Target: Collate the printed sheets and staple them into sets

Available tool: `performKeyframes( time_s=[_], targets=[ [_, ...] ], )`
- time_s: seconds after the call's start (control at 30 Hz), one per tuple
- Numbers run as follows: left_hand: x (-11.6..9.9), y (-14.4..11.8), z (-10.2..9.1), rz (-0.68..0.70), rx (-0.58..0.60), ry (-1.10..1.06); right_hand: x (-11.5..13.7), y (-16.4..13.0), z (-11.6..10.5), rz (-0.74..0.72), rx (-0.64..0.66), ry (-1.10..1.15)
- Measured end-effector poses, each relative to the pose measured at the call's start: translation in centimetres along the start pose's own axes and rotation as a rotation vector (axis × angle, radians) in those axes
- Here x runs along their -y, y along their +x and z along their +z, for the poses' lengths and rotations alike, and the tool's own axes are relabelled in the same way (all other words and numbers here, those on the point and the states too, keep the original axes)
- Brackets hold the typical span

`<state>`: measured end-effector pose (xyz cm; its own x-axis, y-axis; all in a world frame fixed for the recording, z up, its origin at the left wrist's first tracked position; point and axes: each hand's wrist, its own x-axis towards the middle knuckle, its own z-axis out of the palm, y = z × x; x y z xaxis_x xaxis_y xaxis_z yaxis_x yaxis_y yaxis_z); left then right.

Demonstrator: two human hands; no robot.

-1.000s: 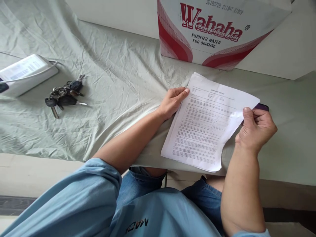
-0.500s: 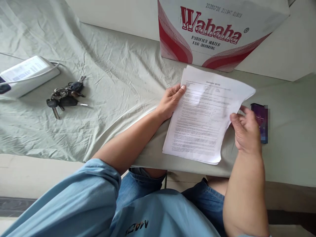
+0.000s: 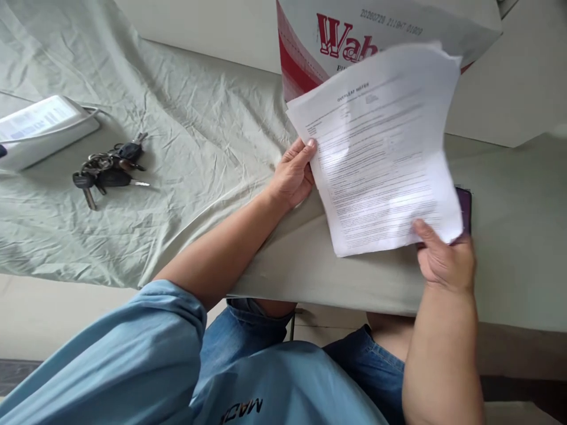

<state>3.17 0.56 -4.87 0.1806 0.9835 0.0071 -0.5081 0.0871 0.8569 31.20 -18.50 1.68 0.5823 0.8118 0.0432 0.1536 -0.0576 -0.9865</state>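
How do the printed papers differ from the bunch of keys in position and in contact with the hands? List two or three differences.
The printed papers are lifted off the cloth and tilted up; the bunch of keys lies flat on the cloth. The papers are held by the left hand and right hand; the keys are untouched, far to the left. The papers are white; the keys are dark and metallic.

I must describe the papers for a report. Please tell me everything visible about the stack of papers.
The stack of papers is several white printed sheets, with a heading and dense text lines too blurred to read. It is lifted off the table and tilted, covering part of the red-and-white carton. The left hand touches its left edge; the right hand pinches its lower right corner.
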Motion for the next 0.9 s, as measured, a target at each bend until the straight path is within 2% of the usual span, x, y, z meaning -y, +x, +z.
performKeyframes(
  time_s=[0.1,0.17,0.23,0.3,0.4,0.53,0.63,0.73,0.9],
  targets=[
    [-0.7,0.3,-0.9,0.026,0.059,0.052,1.6,0.3,-0.7,-0.266,-0.152,0.048],
    [-1.3,0.6,-1.6,0.073,0.073,0.093,2.4,0.2,-2.1,-0.345,-0.140,0.031],
    [-1.6,0.8,-2.0,0.089,0.112,0.147,2.5,-0.1,-3.5,-0.317,-0.057,-0.004],
    [-1.7,0.7,-2.1,0.072,0.151,0.207,1.9,-0.4,-4.4,-0.217,0.076,-0.052],
    [-1.7,0.3,-1.9,0.028,0.157,0.247,0.8,-0.5,-4.7,-0.102,0.263,-0.177],
    [-2.0,0.0,-2.0,0.055,0.132,0.188,0.2,-0.2,-4.2,-0.186,0.217,-0.224],
    [-2.3,0.2,-2.7,0.095,0.167,0.218,0.3,-0.1,-4.0,-0.167,0.265,-0.218],
    [-2.3,0.4,-3.6,0.028,0.233,0.307,0.4,0.1,-3.7,-0.147,0.361,-0.271],
    [-2.3,0.5,-4.2,-0.097,0.311,0.301,-0.3,-0.1,-3.6,-0.171,0.345,-0.296]
  ],
)
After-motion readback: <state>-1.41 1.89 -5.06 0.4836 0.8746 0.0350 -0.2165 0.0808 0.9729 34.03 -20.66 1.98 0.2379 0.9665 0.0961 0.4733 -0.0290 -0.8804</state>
